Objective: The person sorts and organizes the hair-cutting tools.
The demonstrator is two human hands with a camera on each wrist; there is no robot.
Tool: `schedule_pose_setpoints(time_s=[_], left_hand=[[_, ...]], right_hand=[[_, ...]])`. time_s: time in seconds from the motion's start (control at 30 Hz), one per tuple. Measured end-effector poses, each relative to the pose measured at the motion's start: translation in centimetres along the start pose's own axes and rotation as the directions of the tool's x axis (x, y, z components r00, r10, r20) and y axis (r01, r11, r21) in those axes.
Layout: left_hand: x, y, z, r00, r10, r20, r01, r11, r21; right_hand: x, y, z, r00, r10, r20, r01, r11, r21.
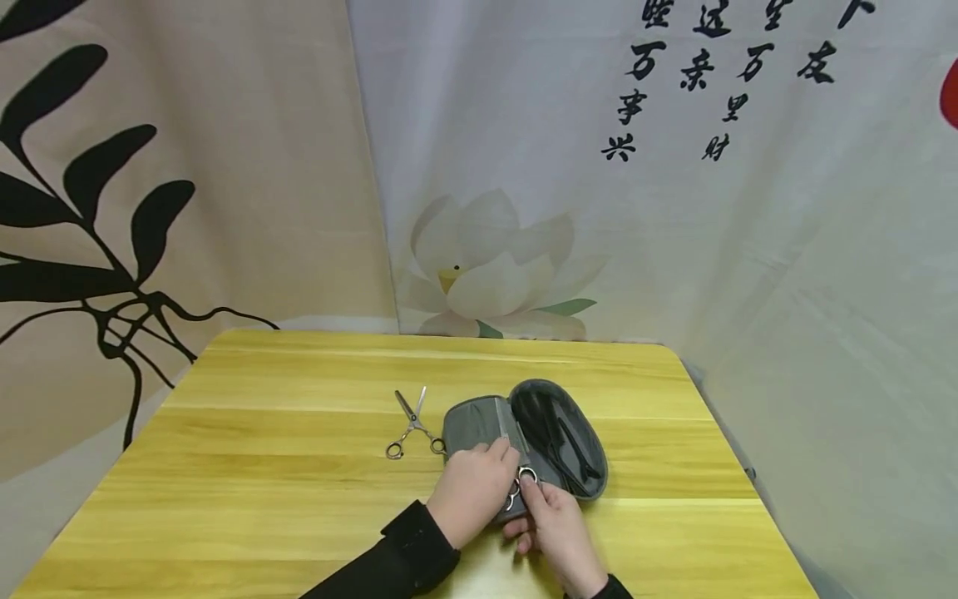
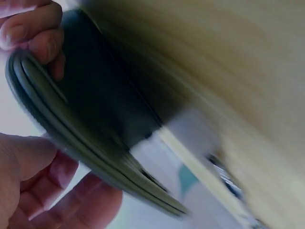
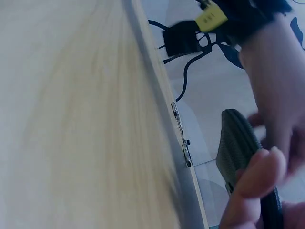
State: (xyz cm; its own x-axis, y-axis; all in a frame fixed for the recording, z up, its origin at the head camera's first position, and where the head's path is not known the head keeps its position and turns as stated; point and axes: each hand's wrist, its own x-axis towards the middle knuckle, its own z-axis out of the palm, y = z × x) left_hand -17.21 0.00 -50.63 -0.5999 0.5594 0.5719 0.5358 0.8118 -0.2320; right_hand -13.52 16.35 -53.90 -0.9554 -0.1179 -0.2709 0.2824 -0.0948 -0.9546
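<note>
A grey zip case point(image 1: 479, 418) lies unfolded on the table. Its right half point(image 1: 603, 453) contains a black comb point(image 1: 552, 433) and a slim black clip-like piece point(image 1: 579, 448). Over the left half, my left hand point(image 1: 475, 487) bends its fingers at the inner flap; the exact contact is partly hidden. My right hand point(image 1: 557, 528) grips the case's near edge, thumb on top beside the metal finger rings point(image 1: 527, 474) of scissors lying against the case. In the right wrist view that thumb point(image 3: 259, 179) presses the dark case point(image 3: 236, 143). Thinning scissors point(image 1: 413, 423) lie spread left of the case.
The wooden table point(image 1: 299, 482) extends around the case to a far edge. Behind it hangs a printed cloth point(image 1: 509, 125) with leaves, a lotus and black characters. The loose scissors' right ring sits close to the case's left side.
</note>
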Motion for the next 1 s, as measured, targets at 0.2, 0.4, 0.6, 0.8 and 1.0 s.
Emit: schedule_pose_setpoints(time_s=[0.2, 0.4, 0.6, 0.8, 1.0], left_hand=[[-2.7, -3.6, 0.0, 0.961, -0.277, 0.026, 0.277, 0.944, -0.182], [-4.9, -6.7, 0.5, 0.840, -0.501, 0.207, 0.536, 0.823, -0.186], [-5.3, -8.3, 0.5, 0.751, -0.557, 0.354, 0.637, 0.752, -0.168], [-5.1, -9.8, 0.7, 0.719, -0.549, 0.425, 0.658, 0.736, -0.163], [-4.1, -11.0, 1.5, 0.662, -0.563, 0.495, 0.704, 0.694, -0.151]], right_hand=[[0.2, 0.2, 0.0, 0.998, -0.028, 0.065, 0.022, 0.995, 0.099], [0.1, -0.1, -0.2, 0.997, -0.025, 0.072, 0.019, 0.996, 0.089], [-0.2, -0.2, -0.7, 0.991, 0.022, 0.130, -0.016, 0.999, -0.046], [-0.5, -0.3, -1.1, 0.987, 0.047, 0.150, -0.015, 0.979, -0.205], [-0.9, -0.9, -1.3, 0.998, 0.007, 0.066, 0.020, 0.920, -0.392]])
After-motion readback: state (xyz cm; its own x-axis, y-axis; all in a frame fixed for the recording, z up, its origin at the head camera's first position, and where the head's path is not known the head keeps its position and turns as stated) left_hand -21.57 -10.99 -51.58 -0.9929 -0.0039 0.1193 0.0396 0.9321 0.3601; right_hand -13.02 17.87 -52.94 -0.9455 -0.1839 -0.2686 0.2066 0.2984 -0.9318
